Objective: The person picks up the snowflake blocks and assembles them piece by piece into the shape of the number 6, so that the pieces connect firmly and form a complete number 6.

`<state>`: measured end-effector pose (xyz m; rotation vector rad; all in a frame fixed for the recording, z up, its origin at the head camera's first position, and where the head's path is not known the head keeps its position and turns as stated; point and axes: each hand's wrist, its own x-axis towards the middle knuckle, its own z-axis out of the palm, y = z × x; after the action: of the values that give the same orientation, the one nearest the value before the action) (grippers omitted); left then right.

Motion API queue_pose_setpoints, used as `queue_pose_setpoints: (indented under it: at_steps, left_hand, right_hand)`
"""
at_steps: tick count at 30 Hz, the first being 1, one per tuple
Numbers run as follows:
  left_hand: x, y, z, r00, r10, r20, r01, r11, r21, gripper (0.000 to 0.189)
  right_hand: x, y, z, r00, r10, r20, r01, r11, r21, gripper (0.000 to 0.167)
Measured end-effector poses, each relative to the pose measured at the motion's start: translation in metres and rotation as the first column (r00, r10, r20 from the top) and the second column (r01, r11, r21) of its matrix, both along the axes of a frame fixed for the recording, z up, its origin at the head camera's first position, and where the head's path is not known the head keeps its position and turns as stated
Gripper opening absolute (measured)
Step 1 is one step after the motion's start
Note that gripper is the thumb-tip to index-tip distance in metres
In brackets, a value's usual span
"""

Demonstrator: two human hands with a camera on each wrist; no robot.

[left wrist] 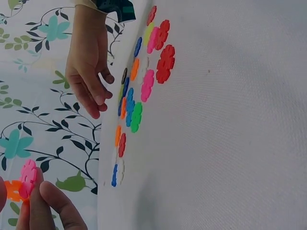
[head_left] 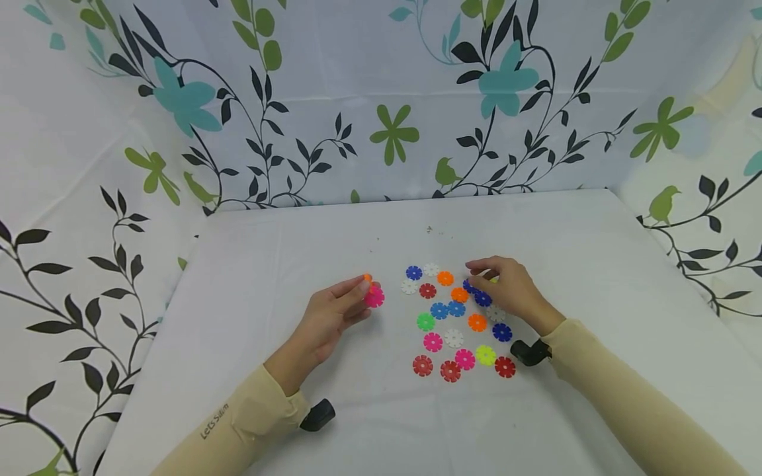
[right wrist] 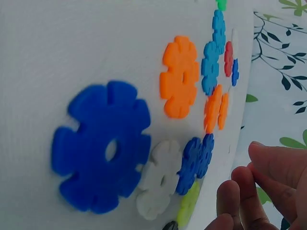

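Observation:
My left hand [head_left: 329, 318] pinches two joined flower-shaped plastic discs, a pink disc [head_left: 374, 297] and an orange disc [left wrist: 13, 190], raised left of the spread of loose discs. The orange one is partly hidden by my fingers. Above the far right part of the spread hovers my right hand [head_left: 513, 289], fingers loosely bent and nothing visible between them. Below it lie dark blue discs [right wrist: 190, 165], a white disc [right wrist: 160, 179] and a yellow disc [right wrist: 188, 203]. Nearer the right wrist camera is another dark blue disc [right wrist: 88, 148].
Several more notched discs lie flat on the white table [head_left: 333, 238], among them a green disc [head_left: 425, 322], light blue discs [head_left: 439, 311] and red discs [head_left: 450, 371]. A patterned cloth [head_left: 333, 86] hangs behind the table. Each wrist carries a black camera [head_left: 318, 415].

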<state>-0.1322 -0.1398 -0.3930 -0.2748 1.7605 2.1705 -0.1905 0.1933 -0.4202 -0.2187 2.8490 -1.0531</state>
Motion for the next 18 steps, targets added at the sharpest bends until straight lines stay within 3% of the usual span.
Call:
queue_pose_setpoints:
  at_steps: [7,13,18]
  left_hand:
    - [0.0004,0.0009,-0.0032,1.000,-0.004,0.001,0.004,1.000,0.013,0.044]
    - [0.0021,0.0010,-0.0064,1.000,-0.025,-0.006,0.025,1.000,-0.006,0.045]
    - [0.0036,0.0010,-0.0055,0.998,-0.048,-0.026,0.049,0.999,0.009,0.045]
  right_hand:
    - [-0.0031,0.0052,-0.0046,0.999,0.021,-0.032,-0.017,0.993,0.119,0.034]
    - [-0.0031,0.0035,-0.0090,0.990,0.089,-0.109,-0.052,0.952,0.302,0.035]
    - [-0.0023,0.0028,-0.0091,0.988,0.097,-0.120,-0.051,0.940,0.337,0.034]
